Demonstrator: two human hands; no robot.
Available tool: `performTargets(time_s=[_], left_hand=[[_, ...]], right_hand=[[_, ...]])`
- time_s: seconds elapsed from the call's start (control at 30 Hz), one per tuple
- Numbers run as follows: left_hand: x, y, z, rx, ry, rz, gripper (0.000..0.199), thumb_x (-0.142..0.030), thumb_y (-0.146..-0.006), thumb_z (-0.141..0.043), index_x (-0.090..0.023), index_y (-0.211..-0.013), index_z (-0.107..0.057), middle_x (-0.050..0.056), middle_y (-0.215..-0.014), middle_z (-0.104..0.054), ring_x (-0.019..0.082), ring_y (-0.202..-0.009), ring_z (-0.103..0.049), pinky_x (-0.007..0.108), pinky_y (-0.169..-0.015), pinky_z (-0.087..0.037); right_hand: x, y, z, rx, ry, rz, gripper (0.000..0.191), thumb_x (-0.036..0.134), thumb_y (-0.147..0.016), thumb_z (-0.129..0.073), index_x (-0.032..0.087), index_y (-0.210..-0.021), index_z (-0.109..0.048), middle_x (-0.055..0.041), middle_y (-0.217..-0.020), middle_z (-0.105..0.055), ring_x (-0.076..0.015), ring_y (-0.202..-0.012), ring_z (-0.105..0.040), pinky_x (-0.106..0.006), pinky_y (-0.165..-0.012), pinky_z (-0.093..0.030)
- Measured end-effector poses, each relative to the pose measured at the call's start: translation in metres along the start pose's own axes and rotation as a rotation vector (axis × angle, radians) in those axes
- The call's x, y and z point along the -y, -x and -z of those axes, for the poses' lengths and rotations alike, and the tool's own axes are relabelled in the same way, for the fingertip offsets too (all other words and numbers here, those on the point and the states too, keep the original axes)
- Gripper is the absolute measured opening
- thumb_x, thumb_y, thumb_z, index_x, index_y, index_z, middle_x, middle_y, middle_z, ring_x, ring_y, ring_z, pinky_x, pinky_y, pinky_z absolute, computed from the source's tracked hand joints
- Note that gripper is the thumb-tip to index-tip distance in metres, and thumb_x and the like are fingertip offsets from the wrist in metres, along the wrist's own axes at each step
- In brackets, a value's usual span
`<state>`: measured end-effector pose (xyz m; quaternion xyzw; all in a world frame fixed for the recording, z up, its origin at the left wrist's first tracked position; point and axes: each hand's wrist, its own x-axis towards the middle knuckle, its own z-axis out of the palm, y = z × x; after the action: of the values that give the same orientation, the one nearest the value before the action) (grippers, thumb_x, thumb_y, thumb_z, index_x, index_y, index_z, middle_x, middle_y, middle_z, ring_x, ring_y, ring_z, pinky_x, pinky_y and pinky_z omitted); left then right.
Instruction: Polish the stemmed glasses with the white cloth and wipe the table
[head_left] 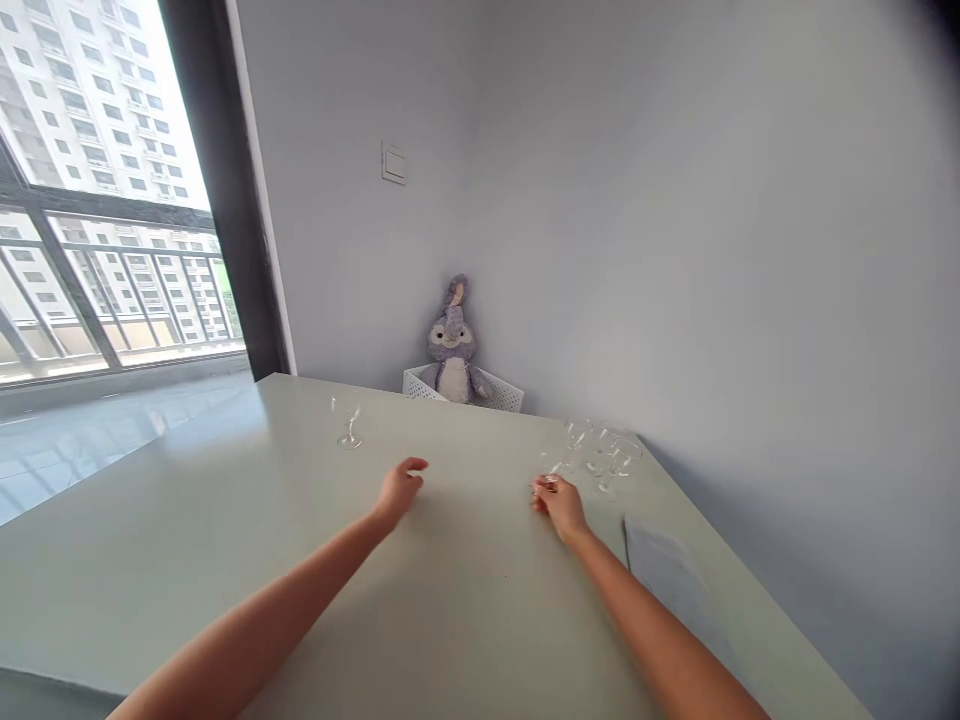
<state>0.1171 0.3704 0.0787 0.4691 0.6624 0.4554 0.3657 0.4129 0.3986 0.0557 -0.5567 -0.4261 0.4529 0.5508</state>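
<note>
My right hand [559,503] has its fingers closed on a clear stemmed glass [556,467], low over the right side of the table. Much of that glass is hidden by the fingers or too faint to make out. Just beyond it, several clear stemmed glasses [601,460] stand close together near the table's right edge. My left hand [401,488] is held over the middle of the table, thumb and fingers apart and curved, with nothing in them. Farther to the left, a single stemmed glass [349,425] stands upright by itself.
A grey folded cloth [667,565] lies beside my right forearm on the pale table [450,600]. Behind the far edge, a plush toy [452,350] sits in a white perforated basket [506,393]. Walls meet behind it, and a window [112,250] is at left.
</note>
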Motion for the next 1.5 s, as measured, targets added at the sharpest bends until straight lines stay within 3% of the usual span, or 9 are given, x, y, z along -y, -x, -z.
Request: performTargets(time_s=[0.17,0.33,0.47,0.77,0.9,1.07,1.23,1.37,1.5], left_hand=[[-0.008,0.035,-0.053,0.295,0.011,-0.045,0.036,-0.028,-0.065,-0.062,-0.02,-0.1,-0.064,0.0,-0.066,-0.059,0.009,-0.052,-0.049,0.021,-0.052,-0.038],[-0.005,0.037,-0.055,0.278,0.03,-0.092,0.031,-0.031,-0.068,-0.058,-0.02,-0.097,-0.061,0.002,-0.076,-0.063,0.011,-0.06,-0.054,0.021,-0.055,-0.04],[0.01,0.017,-0.024,0.113,0.004,-0.087,0.023,-0.033,-0.067,-0.056,-0.019,-0.085,-0.06,0.001,-0.072,-0.061,0.012,-0.062,-0.054,0.021,-0.056,-0.039],[0.038,-0.049,0.088,-0.284,-0.049,-0.004,0.024,-0.033,-0.063,-0.057,-0.019,-0.081,-0.058,0.0,-0.064,-0.057,0.013,-0.055,-0.051,0.024,-0.051,-0.035],[0.041,-0.064,0.108,-0.351,-0.024,0.027,0.026,-0.033,-0.061,-0.058,-0.019,-0.083,-0.058,0.001,-0.066,-0.058,0.012,-0.052,-0.049,0.025,-0.05,-0.036],[0.044,-0.073,0.114,-0.364,0.036,0.044,0.026,-0.031,-0.059,-0.061,-0.018,-0.081,-0.059,0.002,-0.069,-0.059,0.011,-0.051,-0.049,0.025,-0.048,-0.039],[0.048,-0.079,0.118,-0.358,0.093,0.046,0.03,-0.022,-0.054,-0.063,-0.018,-0.084,-0.059,0.002,-0.076,-0.059,0.011,-0.058,-0.052,0.024,-0.052,-0.044],[0.053,-0.08,0.123,-0.364,0.117,0.065,0.036,-0.018,-0.054,-0.061,-0.017,-0.09,-0.056,0.003,-0.081,-0.059,0.011,-0.057,-0.054,0.026,-0.055,-0.046],[0.057,-0.071,0.122,-0.471,0.079,0.057,0.038,-0.016,-0.056,-0.057,-0.017,-0.094,-0.052,0.004,-0.09,-0.058,0.011,-0.059,-0.055,0.028,-0.06,-0.045]], right_hand=[[0.0,0.048,-0.069,0.22,-0.017,0.01,0.02,0.024,-0.057,-0.063,0.016,-0.075,-0.061,0.0001,-0.065,-0.061,-0.0124,-0.05,-0.054,-0.025,-0.045,-0.047],[0.008,0.076,-0.101,0.387,-0.047,-0.037,0.023,0.019,-0.059,-0.059,0.018,-0.082,-0.062,-0.0038,-0.083,-0.064,-0.0149,-0.059,-0.059,-0.027,-0.051,-0.05],[0.009,0.082,-0.091,0.389,-0.025,-0.075,0.025,0.018,-0.059,-0.059,0.016,-0.084,-0.061,-0.0064,-0.091,-0.061,-0.0131,-0.057,-0.058,-0.028,-0.049,-0.05],[0.0,0.072,-0.046,0.439,-0.028,-0.116,0.013,0.025,-0.064,-0.059,0.015,-0.072,-0.059,-0.0031,-0.075,-0.059,-0.0103,-0.057,-0.054,-0.025,-0.05,-0.049],[-0.002,0.068,-0.046,0.49,-0.067,-0.12,0.017,0.03,-0.065,-0.062,0.015,-0.073,-0.06,-0.0029,-0.075,-0.06,-0.0101,-0.057,-0.054,-0.024,-0.049,-0.048],[0.002,0.071,-0.046,0.489,-0.068,-0.135,0.022,0.034,-0.061,-0.065,0.015,-0.072,-0.06,-0.0036,-0.075,-0.061,-0.0112,-0.057,-0.055,-0.025,-0.049,-0.049],[0.001,0.054,-0.042,0.26,-0.078,-0.098,0.019,0.03,-0.061,-0.062,0.014,-0.071,-0.059,-0.0044,-0.074,-0.062,-0.0106,-0.052,-0.055,-0.024,-0.045,-0.047],[-0.002,0.004,-0.027,-0.102,-0.094,-0.044,0.019,0.026,-0.062,-0.055,0.017,-0.079,-0.054,-0.0015,-0.077,-0.058,-0.0074,-0.051,-0.053,-0.02,-0.046,-0.046],[0.001,-0.048,-0.006,-0.363,-0.084,-0.033,0.04,0.022,-0.059,-0.054,0.018,-0.098,-0.049,0.0005,-0.078,-0.057,-0.0075,-0.05,-0.055,-0.019,-0.047,-0.046]])
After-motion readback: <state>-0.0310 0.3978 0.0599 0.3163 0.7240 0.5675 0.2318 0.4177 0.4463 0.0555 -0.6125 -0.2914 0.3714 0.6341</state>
